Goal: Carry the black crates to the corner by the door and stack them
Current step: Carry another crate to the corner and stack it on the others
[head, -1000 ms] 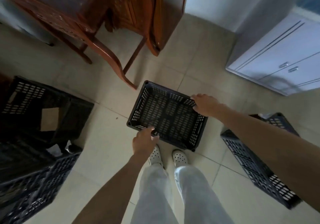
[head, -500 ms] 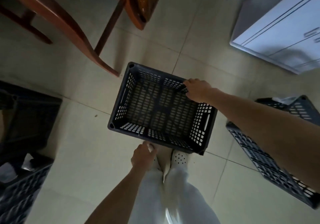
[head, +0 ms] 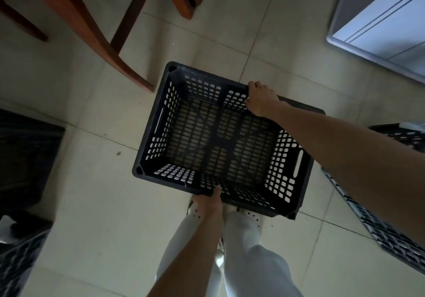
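Note:
An empty black slotted crate [head: 161, 122] hangs above the tiled floor in front of my legs, held level. My right hand [head: 261, 99] grips its far long rim, fingers curled over the edge. My left hand [head: 210, 201] grips the near long rim, thumb on the inside wall. Another black crate [head: 391, 232] stands on the floor at the right, partly hidden behind my right forearm. More dark crates [head: 20, 158] sit at the left edge, in shadow.
Wooden furniture legs [head: 92, 34] slant across the upper left, close to the held crate's far left corner. A white cabinet [head: 386, 27] stands at the upper right. Beige tiled floor [head: 103, 216] lies between the crates.
The crate has come up off the floor and looms larger and closer. My left hand went back onto the near rim after slipping off it. The view has tilted further down.

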Demonstrator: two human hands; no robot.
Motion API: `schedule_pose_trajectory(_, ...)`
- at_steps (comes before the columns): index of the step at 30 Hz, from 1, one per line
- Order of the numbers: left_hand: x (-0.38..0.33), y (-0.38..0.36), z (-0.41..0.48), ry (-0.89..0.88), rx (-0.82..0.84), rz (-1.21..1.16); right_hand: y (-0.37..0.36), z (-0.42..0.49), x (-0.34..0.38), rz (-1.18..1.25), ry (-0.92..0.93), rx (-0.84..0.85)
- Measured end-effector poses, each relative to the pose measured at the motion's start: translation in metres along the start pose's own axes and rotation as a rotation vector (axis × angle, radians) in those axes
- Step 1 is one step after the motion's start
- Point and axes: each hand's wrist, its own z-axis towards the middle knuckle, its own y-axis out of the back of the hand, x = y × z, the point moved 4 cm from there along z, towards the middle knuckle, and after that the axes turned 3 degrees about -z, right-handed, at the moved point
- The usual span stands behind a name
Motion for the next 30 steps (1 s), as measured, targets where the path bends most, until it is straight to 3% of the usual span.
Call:
schedule_pose_trajectory(6,0.014,0.008,0.016,0.036,0.024,-0.002,0.019,-0.018,-0.01,0.031,-0.017,0.043)
schedule_pose_trajectory(15,-0.059,0.059,-0.107,-0.128,0.022,0.203,0.093,-0.122,-0.07,0.223,-0.213,0.075)
schedule_pose_trajectory(22,-0.152,0.084,-0.241,-0.481,0.059,0.544,0.166,-0.244,-0.14,0.428,-0.407,0.117)
schedule_pose_trajectory(30,-0.231,0.069,-0.389,-0.89,0.107,1.004,0.216,-0.405,-0.206,0.665,-0.504,0.173)
